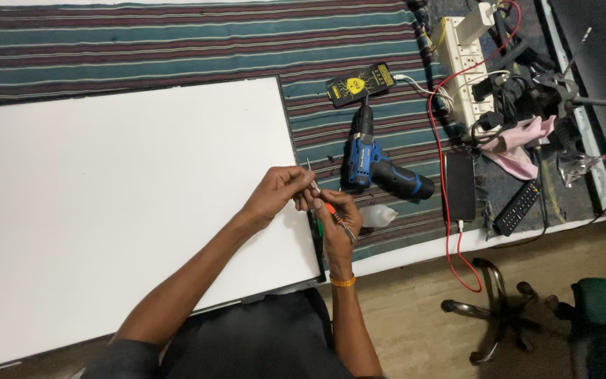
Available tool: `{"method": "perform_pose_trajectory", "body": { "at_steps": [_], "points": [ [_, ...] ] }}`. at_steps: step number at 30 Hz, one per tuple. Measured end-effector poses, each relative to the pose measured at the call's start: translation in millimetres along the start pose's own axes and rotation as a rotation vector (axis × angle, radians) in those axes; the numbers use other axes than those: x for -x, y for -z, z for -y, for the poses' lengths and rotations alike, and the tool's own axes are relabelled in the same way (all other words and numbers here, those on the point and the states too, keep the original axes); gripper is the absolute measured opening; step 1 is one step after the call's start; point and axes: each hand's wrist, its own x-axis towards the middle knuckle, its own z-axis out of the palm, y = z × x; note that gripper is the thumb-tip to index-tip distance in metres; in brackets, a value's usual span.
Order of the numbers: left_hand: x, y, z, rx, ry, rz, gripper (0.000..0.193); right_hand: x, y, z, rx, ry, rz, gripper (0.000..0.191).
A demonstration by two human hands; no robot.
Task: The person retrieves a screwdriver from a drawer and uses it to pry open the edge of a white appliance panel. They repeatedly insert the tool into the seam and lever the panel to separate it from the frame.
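My left hand pinches a thin metal bit that points up from my fingers. My right hand grips a small screwdriver with an orange and green handle and a pair of thin metal tweezers that sticks out to the lower right. Both hands meet over the right edge of a large white panel, which lies flat on a striped cloth.
A blue and black cordless drill lies just right of my hands, a small white bottle below it. Further right are a yellow-black phone, a dark phone, a remote, a white power strip, red cable and chair base.
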Motion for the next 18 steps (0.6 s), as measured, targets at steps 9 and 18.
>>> {"method": "perform_pose_trajectory", "body": {
  "at_steps": [9,18],
  "points": [
    [-3,-10,33,0.061,0.075,-0.041,0.044,27,-14,25,0.43,0.248,-0.05,0.012],
    [-28,-24,42,-0.563,-0.09,-0.14,0.038,39,19,48,0.572,0.253,-0.127,0.013]
  ]
}}
